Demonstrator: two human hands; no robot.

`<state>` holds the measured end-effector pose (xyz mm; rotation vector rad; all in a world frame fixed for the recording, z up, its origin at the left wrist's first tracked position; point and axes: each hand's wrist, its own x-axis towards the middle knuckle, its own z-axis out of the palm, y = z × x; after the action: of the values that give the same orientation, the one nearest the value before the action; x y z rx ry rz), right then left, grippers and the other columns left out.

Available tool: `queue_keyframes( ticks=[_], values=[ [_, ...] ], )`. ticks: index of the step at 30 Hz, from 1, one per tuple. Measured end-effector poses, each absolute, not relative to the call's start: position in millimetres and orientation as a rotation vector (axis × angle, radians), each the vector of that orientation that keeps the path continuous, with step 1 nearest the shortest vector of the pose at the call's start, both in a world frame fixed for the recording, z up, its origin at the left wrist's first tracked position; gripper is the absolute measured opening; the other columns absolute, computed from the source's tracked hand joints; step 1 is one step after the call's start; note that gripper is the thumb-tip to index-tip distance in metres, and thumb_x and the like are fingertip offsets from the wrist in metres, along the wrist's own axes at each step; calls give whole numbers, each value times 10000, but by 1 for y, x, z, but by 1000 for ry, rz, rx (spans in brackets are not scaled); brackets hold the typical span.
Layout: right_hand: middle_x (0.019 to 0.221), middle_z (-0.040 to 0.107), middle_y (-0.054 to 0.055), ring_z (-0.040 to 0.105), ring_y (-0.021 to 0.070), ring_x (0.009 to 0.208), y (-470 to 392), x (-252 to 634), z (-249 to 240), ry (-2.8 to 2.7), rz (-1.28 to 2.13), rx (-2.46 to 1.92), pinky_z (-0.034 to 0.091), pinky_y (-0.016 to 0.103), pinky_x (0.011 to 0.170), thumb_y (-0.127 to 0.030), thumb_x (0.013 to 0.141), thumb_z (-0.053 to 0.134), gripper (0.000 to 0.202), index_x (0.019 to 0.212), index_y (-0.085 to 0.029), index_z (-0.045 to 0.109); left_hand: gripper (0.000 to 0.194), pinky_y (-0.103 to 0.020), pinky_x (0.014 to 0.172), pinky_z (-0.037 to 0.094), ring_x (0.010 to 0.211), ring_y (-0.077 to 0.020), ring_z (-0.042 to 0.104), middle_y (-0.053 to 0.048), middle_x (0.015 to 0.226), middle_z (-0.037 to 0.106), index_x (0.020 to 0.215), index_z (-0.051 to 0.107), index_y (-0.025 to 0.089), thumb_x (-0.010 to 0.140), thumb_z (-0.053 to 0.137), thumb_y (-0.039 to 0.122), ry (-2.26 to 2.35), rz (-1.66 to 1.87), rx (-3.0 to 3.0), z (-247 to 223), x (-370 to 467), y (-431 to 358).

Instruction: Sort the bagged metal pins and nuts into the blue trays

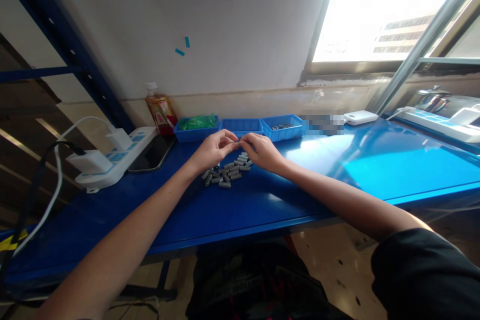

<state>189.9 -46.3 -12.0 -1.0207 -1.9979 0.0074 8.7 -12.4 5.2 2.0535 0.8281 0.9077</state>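
My left hand (pixel 216 150) and my right hand (pixel 262 151) meet fingertip to fingertip above the blue table. Both are closed in a pinch, and whatever small piece sits between the fingers is too small and hidden to name. Just below them lies a loose pile of small grey metal cylinders (pixel 225 176), some under the right fingers' edge. Behind my hands stand three blue bins in a row: one with green plastic bags (pixel 197 122), a middle bin (pixel 240 122) partly hidden by my fingers, and a right bin (pixel 287 132) with small metal parts.
A white power strip (pixel 120 160) with plugged chargers, a dark phone (pixel 152 154) and a bottle of reddish-amber liquid (pixel 161 110) are at the left. Toward the back right are a white box (pixel 360 118) and another power strip (pixel 442 124). The blue table (pixel 262 210) ends close to my body.
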Motion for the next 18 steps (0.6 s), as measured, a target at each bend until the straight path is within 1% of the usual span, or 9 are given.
queue_keyframes(
  ticks=[2,5,8,10,13,15,18],
  values=[
    [775,640,42,574,147,715,-49,189,-11,-1964,24,-1016,433,248,685,-254,903,518,125,880,-158,595,344,-292,701,510,763,-185,657,-32,791,669,917,555,176,801,613,495,831,959,2050,5,11,-14],
    [821,644,47,579,147,727,-53,188,-6,-1954,14,-976,444,245,678,-239,858,567,145,969,-153,606,313,-284,672,513,733,-175,655,-44,808,682,932,516,178,873,512,486,882,991,2075,2,16,-14],
    [838,658,50,585,142,725,-48,195,10,-1972,-28,-992,448,239,685,-211,858,540,127,899,-161,649,317,-300,690,519,769,-186,666,-70,860,703,985,505,173,932,392,465,940,958,2153,-3,19,-15],
    [833,674,52,590,141,702,-35,204,23,-1956,-70,-1085,451,239,691,-215,853,543,156,885,-153,683,284,-326,737,513,816,-204,663,-79,908,713,987,548,176,924,420,422,981,903,2258,-5,19,-16],
    [860,702,65,619,165,740,-4,220,41,-1965,-170,-1307,455,252,735,-206,838,546,204,906,-145,728,162,-370,863,466,934,-236,637,-40,991,721,947,659,228,838,551,279,986,756,2470,-6,17,-18],
    [894,722,75,643,195,814,17,226,47,-2045,-195,-1468,456,260,770,-188,814,553,237,943,-148,747,217,-393,906,437,971,-245,624,-14,1014,723,946,703,271,820,539,207,995,663,2587,-6,15,-19],
    [923,745,70,662,214,869,35,227,49,-2304,-94,-1631,455,245,770,-159,774,569,277,972,-163,763,250,-421,917,426,959,-253,619,-23,1003,716,908,724,268,840,497,191,1090,619,2692,-4,10,-19]
  ],
)
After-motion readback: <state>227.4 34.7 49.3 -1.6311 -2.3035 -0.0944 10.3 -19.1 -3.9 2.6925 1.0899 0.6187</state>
